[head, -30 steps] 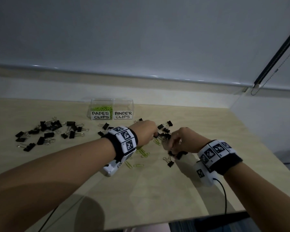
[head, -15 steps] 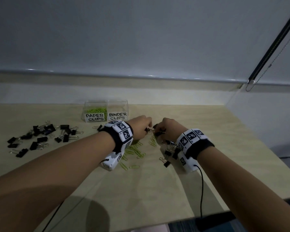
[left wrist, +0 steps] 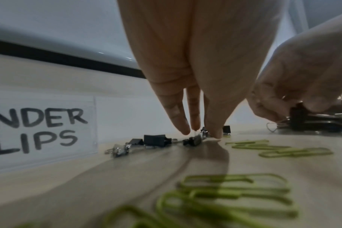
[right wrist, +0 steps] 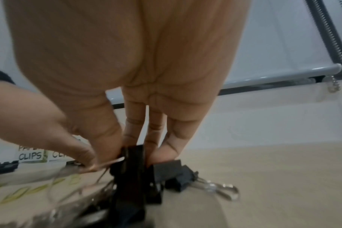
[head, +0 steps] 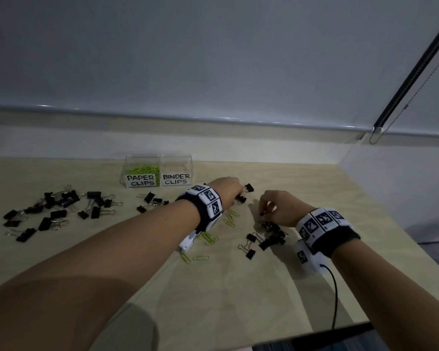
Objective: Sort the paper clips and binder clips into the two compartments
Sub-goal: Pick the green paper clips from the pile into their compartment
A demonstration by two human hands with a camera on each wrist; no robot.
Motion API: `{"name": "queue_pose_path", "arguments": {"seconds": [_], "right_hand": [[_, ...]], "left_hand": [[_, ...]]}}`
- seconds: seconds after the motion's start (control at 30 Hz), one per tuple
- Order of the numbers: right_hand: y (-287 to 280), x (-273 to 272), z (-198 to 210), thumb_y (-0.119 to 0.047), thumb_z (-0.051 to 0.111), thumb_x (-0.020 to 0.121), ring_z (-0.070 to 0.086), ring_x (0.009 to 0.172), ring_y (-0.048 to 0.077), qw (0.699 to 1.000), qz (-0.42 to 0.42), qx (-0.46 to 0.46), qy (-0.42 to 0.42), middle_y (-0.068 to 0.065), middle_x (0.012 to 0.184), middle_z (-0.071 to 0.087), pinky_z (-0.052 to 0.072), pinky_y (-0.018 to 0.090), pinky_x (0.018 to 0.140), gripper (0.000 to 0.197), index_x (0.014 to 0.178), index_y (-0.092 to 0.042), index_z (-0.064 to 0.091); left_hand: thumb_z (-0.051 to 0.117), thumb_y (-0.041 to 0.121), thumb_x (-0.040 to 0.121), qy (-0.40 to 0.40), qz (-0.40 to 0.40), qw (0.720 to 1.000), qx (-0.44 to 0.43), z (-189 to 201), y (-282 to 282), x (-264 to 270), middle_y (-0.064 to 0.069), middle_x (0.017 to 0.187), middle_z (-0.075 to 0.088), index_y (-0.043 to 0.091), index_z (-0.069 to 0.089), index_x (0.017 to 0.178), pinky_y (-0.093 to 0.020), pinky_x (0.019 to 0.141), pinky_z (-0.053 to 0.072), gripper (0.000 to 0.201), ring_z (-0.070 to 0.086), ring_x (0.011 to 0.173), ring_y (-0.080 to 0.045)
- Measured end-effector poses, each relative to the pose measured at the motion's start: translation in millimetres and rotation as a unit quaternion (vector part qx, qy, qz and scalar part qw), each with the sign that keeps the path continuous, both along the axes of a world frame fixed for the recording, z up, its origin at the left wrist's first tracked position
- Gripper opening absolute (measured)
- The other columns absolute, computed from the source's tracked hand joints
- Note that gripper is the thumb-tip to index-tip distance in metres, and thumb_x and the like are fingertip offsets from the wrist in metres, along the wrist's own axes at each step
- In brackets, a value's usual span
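Note:
A clear two-compartment box [head: 160, 158] stands at the back of the table. Its PAPER CLIPS side holds green paper clips [head: 143, 170]; I see nothing in its BINDER CLIPS side [head: 176, 165]. My left hand [head: 238, 196] points down at the table right of the box, and its fingertips [left wrist: 182, 131] pinch a small black binder clip [left wrist: 193, 141]. My right hand [head: 264, 211] pinches another black binder clip [right wrist: 133, 154] just above a pile of binder clips [head: 271, 234]. Green paper clips [head: 230, 217] lie between my hands.
Many binder clips [head: 56, 209] are scattered at the left, and a few more [head: 152, 200] lie in front of the box. A white wall runs along the table's back and right side. A black cable [head: 335, 300] trails from my right wrist over the table's front edge.
My hands were together over the clips and have drawn apart. The left hand has gone toward the box and down to the table. The right stays over the pile.

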State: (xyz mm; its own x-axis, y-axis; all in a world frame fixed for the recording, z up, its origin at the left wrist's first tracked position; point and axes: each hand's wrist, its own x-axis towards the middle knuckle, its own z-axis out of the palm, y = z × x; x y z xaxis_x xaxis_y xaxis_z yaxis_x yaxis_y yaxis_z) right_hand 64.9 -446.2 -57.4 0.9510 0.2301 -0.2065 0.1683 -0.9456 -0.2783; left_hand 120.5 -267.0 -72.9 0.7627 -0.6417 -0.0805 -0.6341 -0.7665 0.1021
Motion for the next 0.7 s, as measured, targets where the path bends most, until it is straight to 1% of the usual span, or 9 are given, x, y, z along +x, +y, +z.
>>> {"name": "queue_pose_path", "arguments": {"seconds": [0.07, 0.13, 0.2, 0.27, 0.37, 0.43, 0.53, 0.63, 0.7], "right_hand": [[0, 2, 6, -0.014, 0.065, 0.080, 0.061, 0.091, 0.019, 1.000, -0.013, -0.010, 0.019, -0.003, 0.095, 0.059, 0.054, 0.032, 0.079, 0.007, 0.084, -0.020, 0.063], [7, 6, 10, -0.016, 0.064, 0.081, 0.061, 0.089, 0.017, 1.000, -0.024, -0.005, 0.012, -0.003, 0.098, 0.061, 0.052, 0.029, 0.079, 0.009, 0.089, -0.020, 0.065], [20, 15, 11, -0.011, 0.062, 0.082, 0.061, 0.089, 0.016, 0.999, -0.025, -0.007, -0.025, 0.001, 0.102, 0.064, 0.051, 0.026, 0.080, 0.016, 0.096, -0.015, 0.068], [35, 24, 8, -0.004, 0.060, 0.082, 0.063, 0.094, 0.019, 0.998, -0.025, -0.011, -0.055, 0.005, 0.104, 0.068, 0.052, 0.028, 0.085, 0.020, 0.097, -0.012, 0.070], [52, 32, 2, -0.002, 0.059, 0.081, 0.065, 0.096, 0.024, 0.998, -0.023, -0.026, -0.050, 0.007, 0.103, 0.071, 0.053, 0.030, 0.086, 0.024, 0.095, -0.013, 0.074], [60, 33, -3, -0.005, 0.056, 0.083, 0.065, 0.094, 0.026, 0.998, -0.012, -0.043, -0.045, 0.009, 0.102, 0.071, 0.053, 0.030, 0.083, 0.026, 0.098, -0.014, 0.076], [67, 31, -8, -0.006, 0.051, 0.087, 0.065, 0.092, 0.030, 0.997, -0.001, -0.069, -0.035, 0.013, 0.104, 0.070, 0.053, 0.032, 0.081, 0.030, 0.103, -0.014, 0.074], [69, 23, -8, 0.003, 0.047, 0.086, 0.062, 0.086, 0.031, 0.994, 0.024, -0.103, -0.006, 0.015, 0.096, 0.065, 0.049, 0.031, 0.071, 0.032, 0.106, -0.007, 0.070], [69, 15, -11, 0.002, 0.048, 0.087, 0.061, 0.088, 0.030, 0.991, 0.060, -0.117, -0.008, 0.014, 0.098, 0.061, 0.050, 0.033, 0.073, 0.031, 0.109, -0.009, 0.067]], "left_hand": [[0.058, 0.005, 0.091, 0.000, 0.022, 1.000, -0.003, 2, 1, 2, -0.014, 0.120, 0.057, 0.004, 0.061, 0.115, -0.035, 0.085, 0.042, 0.024, 0.055, 0.108, -0.031], [0.058, 0.005, 0.091, 0.009, 0.045, 0.999, -0.006, 3, 4, 4, -0.015, 0.119, 0.058, 0.003, 0.061, 0.112, -0.036, 0.085, 0.044, 0.021, 0.056, 0.107, -0.032], [0.054, 0.002, 0.091, 0.015, 0.063, 0.998, -0.017, 3, 9, 6, -0.017, 0.117, 0.057, 0.002, 0.060, 0.109, -0.039, 0.086, 0.045, 0.019, 0.056, 0.105, -0.034], [0.051, 0.001, 0.091, 0.017, 0.081, 0.996, -0.035, 3, 14, 6, -0.017, 0.114, 0.058, 0.001, 0.061, 0.107, -0.040, 0.086, 0.047, 0.019, 0.057, 0.102, -0.034], [0.052, 0.003, 0.090, 0.014, 0.113, 0.992, -0.052, 3, 21, 8, -0.018, 0.108, 0.062, 0.001, 0.063, 0.102, -0.040, 0.084, 0.051, 0.017, 0.060, 0.097, -0.035], [0.054, 0.004, 0.090, 0.015, 0.127, 0.990, -0.059, 3, 27, 8, -0.018, 0.105, 0.063, 0.000, 0.064, 0.100, -0.041, 0.083, 0.052, 0.015, 0.062, 0.094, -0.035], [0.053, 0.010, 0.093, 0.016, 0.135, 0.988, -0.073, 4, 34, 6, -0.017, 0.108, 0.063, 0.001, 0.064, 0.104, -0.040, 0.084, 0.051, 0.018, 0.061, 0.097, -0.034], [0.054, 0.012, 0.094, 0.014, 0.122, 0.987, -0.101, 7, 46, -4, -0.012, 0.113, 0.058, 0.005, 0.064, 0.110, -0.035, 0.087, 0.045, 0.020, 0.057, 0.102, -0.029], [0.055, 0.011, 0.093, 0.011, 0.109, 0.987, -0.115, 9, 61, -14, -0.008, 0.112, 0.057, 0.008, 0.066, 0.107, -0.032, 0.086, 0.044, 0.018, 0.057, 0.102, -0.026]]}}
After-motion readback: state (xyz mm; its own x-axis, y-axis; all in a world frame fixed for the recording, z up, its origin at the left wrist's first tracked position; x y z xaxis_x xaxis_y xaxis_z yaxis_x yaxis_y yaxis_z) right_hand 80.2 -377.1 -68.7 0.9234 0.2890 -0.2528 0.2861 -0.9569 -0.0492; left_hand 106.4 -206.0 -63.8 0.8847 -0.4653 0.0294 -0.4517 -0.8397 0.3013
